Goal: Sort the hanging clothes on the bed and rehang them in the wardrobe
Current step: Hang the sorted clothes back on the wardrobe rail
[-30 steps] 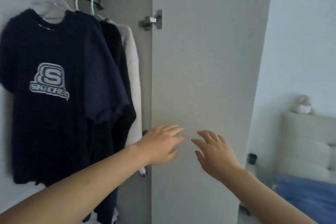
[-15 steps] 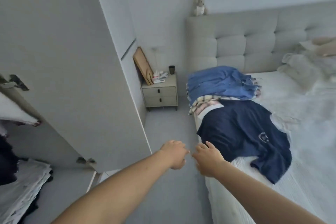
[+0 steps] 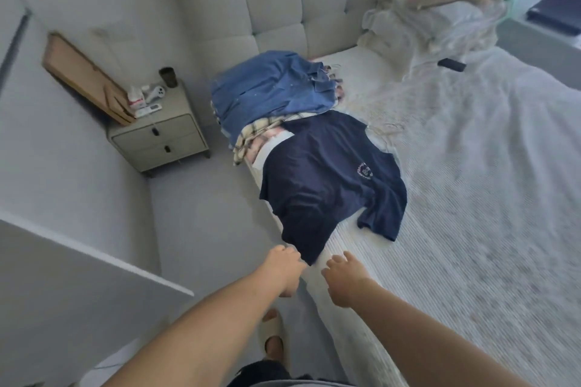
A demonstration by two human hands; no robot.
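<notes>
dim, cool daylight from upper right | edges warped | slightly blurred

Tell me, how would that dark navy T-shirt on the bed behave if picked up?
The navy T-shirt would probably go floppy: it lies flat with a rumpled sleeve, its hem drooping over the bed edge. It looks like thin fabric, so likely light. No hanger shows in it.

Grey nightstand [image 3: 160, 141] beside tufted headboard [image 3: 295, 3], pale walls

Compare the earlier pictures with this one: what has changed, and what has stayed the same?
The view swung from the wardrobe to the bed; both arms now reach down toward the navy T-shirt. The left hand nears its hem; the right hand hovers beside it. Both remain empty; the clothes lie unmoved.
</notes>
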